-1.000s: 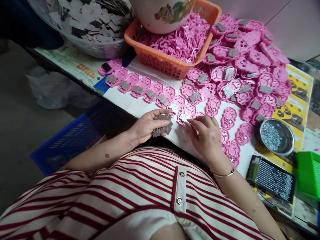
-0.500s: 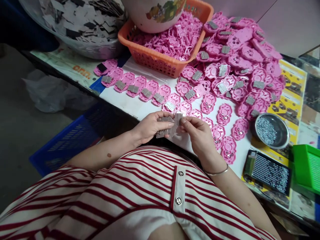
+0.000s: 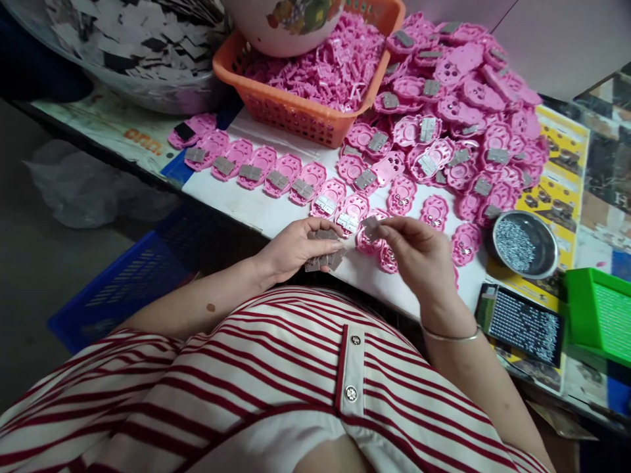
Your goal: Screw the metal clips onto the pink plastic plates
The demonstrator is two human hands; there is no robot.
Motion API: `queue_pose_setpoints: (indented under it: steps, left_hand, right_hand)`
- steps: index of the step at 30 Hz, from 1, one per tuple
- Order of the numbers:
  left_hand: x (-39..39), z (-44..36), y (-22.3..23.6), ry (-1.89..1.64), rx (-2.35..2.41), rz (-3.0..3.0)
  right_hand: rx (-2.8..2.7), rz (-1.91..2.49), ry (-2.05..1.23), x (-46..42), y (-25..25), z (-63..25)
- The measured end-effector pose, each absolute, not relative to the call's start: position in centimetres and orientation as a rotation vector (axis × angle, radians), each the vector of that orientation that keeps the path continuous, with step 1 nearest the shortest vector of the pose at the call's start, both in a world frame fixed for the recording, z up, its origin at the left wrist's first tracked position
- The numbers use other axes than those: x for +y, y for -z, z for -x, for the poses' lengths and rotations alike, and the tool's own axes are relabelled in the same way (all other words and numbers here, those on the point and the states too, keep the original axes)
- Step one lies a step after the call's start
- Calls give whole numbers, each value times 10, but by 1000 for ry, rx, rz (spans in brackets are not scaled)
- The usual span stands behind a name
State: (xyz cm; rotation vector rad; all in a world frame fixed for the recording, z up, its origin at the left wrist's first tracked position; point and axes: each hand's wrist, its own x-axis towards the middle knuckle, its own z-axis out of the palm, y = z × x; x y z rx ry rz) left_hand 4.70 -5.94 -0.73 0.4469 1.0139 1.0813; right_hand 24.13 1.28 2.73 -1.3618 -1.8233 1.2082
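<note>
Left hand (image 3: pixel 296 251), near centre: fingers closed round a fanned stack of thin grey plates (image 3: pixel 319 260). Right hand (image 3: pixel 421 256): fingertips pinched on one grey plate (image 3: pixel 369 228), over a scalloped pink plastic shell (image 3: pixel 363 245) in the row; hand hides neighbouring shells. Far: perforated orange basket (image 3: pixel 296 119), pink scraps (image 3: pixel 335 62) heaped inside, glossy painted bowl (image 3: pixel 280 36) above. Right: round metal bowl (image 3: pixel 548 261) of small silvery pieces (image 3: pixel 515 245), green bin (image 3: pixel 580 315).

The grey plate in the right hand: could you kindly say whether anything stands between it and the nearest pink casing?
Nothing visible stands between the grey plate, pinched in the right hand, and the pink casing it partly covers in view; whether they touch is unclear.
</note>
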Motion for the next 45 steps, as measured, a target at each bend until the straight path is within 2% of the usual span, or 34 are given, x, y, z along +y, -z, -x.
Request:
queue_pose_setpoints:
  steps: [4, 14, 19, 21, 25, 27, 34, 41, 45]
  left_hand:
    - [-60, -46, 10, -1130, 1015, -432]
    - [-59, -47, 8, -1084, 1027, -364]
    - [-56, -50, 5, -1090, 1058, -330]
    - [-55, -51, 4, -1097, 1070, -339]
    - [-53, -54, 3, -1130, 1054, -376]
    - [-53, -55, 4, -1132, 1047, -389]
    - [-55, -56, 4, -1104, 1074, -332]
    - [-58, -58, 1, -1063, 966, -344]
    - [-61, -58, 1, -1059, 974, -355]
  right_hand:
    - [-1893, 1492, -1058, 33, -32, -259]
    - [-2184, 1559, -978, 42, -5, -255]
    - [-2140, 1550, -886, 32, -19, -252]
    - [-2130, 1497, -1012, 22, -28, -247]
    - [-2023, 1327, -1504, 2, -35, -234]
    - [-1962, 1315, -1566, -3, -31, -229]
    - [-1919, 1337, -1353, -8, -11, -231]
    - [-2257, 1142, -782, -19, -20, -237]
    - [-2385, 991, -723, -22, -22, -238]
